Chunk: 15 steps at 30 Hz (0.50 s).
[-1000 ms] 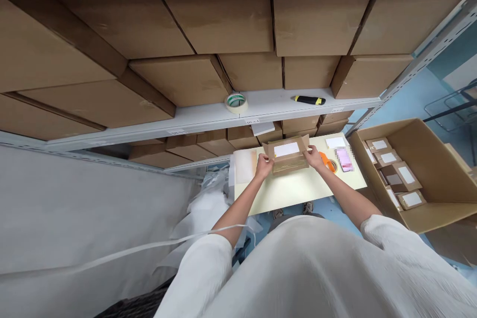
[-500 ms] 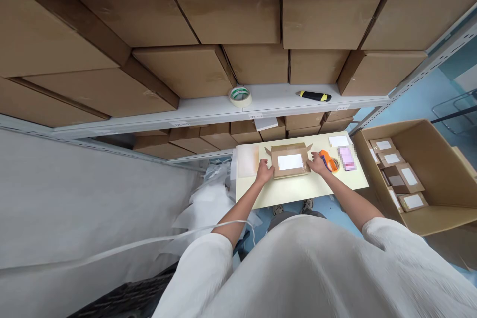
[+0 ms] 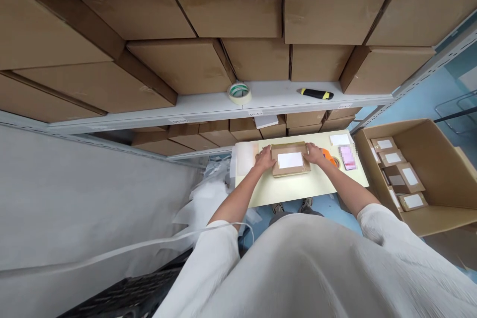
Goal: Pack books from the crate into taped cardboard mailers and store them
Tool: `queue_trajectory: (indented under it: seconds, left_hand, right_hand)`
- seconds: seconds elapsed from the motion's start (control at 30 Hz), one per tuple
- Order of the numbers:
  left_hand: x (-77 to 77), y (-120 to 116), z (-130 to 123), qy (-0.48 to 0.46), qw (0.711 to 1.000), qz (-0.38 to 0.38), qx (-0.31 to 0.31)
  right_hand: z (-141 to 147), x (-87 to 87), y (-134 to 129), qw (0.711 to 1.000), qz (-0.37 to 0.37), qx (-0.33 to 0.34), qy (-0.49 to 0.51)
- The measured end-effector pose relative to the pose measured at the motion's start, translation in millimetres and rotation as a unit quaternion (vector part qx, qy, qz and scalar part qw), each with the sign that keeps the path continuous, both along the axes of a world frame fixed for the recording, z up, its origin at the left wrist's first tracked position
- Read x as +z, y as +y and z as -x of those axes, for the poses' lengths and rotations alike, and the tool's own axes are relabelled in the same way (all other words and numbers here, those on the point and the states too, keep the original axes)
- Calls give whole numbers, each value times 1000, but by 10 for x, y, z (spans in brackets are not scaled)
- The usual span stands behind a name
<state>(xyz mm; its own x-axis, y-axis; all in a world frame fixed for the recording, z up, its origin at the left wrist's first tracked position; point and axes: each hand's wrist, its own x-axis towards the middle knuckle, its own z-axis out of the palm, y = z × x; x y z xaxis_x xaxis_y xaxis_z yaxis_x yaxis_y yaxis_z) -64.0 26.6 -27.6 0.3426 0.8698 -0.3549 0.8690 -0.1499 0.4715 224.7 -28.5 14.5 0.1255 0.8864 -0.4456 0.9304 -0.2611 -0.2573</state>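
Note:
A small cardboard box [image 3: 280, 171] with a white label [image 3: 290, 160] on top lies on the pale yellow tabletop [image 3: 276, 191]. My left hand [image 3: 264, 158] grips its left side near the far corner. On the opposite side, my right hand [image 3: 315, 153] presses with fingers against the far right corner. The side flaps are hidden under my hands. An orange tape dispenser [image 3: 328, 156] with a roll of tape lies just right of my right hand, partly covered by that arm.
A large open carton [image 3: 443, 191] holding several labelled boxes stands at the right. A white card [image 3: 339, 139] and a phone with a pink screen [image 3: 347, 157] lie on the table. Above, the shelf [image 3: 272, 93] bears large boxes, a tape roll [image 3: 239, 93] and a utility knife [image 3: 316, 94].
Both hands have moved slightly away from me along the box sides to its far corners. The flaps that stuck out there are now pressed in or covered.

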Motion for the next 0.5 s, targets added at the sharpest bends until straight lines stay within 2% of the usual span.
queue_trajectory:
  seconds: [0.1,0.17,0.23,0.33,0.5]
  left_hand:
    - [-60,-37,40,37,999,0,21]
    - [-91,-55,34,30,999,8,22]
    - [-117,-70,3,-6,999,37,32]
    - [-131,-91,-64,-61,991,82,81]
    - [-18,-61,-171,-134,977,67,151]
  right_hand:
    - [16,-23,-95,999,-14,-17,-43]
    - [33,-25,-120,998,-12,-25,-55]
    - [42,-21,-119,999,10,-37,-38]
    - [28,-19,-115,997,34,-70,-4]
    - [-40,-39,-153,988,-6,-134,74]
